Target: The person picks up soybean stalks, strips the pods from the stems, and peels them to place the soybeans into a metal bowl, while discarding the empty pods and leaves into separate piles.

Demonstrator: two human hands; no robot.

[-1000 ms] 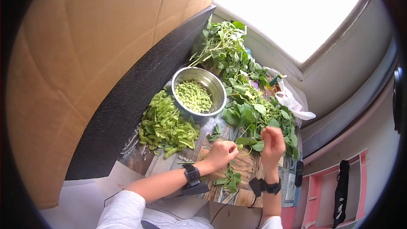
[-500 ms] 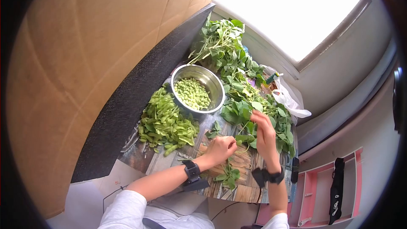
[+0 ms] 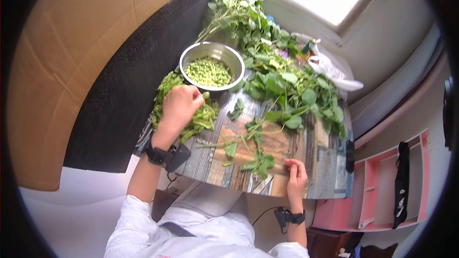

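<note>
The white shirt (image 3: 131, 234) at the near edge bears small red lettering (image 3: 164, 256), cut off and too small to read. Over the near right rim of the plank-patterned tabletop (image 3: 205, 167), the right hand (image 3: 297, 177) is half open, its fingers loosely curled and pointing left, with nothing seen in them. A leafy soybean sprig (image 3: 260, 164) lies just left of those fingertips, apart from them. Farther in, the left hand (image 3: 179, 106) is at the heap of green soybean pods (image 3: 206, 117), its fingers bent in towards the thumb. A single pod (image 3: 205, 95) shows at the tips, but I cannot tell whether they grip it or how tightly they close. Just beyond that hand stands the steel bowl (image 3: 227, 57) of shelled green beans (image 3: 208, 72). To its right, leafy stems (image 3: 282, 86) spread towards a white plastic bag (image 3: 334, 70), and a leafy bundle (image 3: 237, 12) lies at the far end, beyond the bowl
</note>
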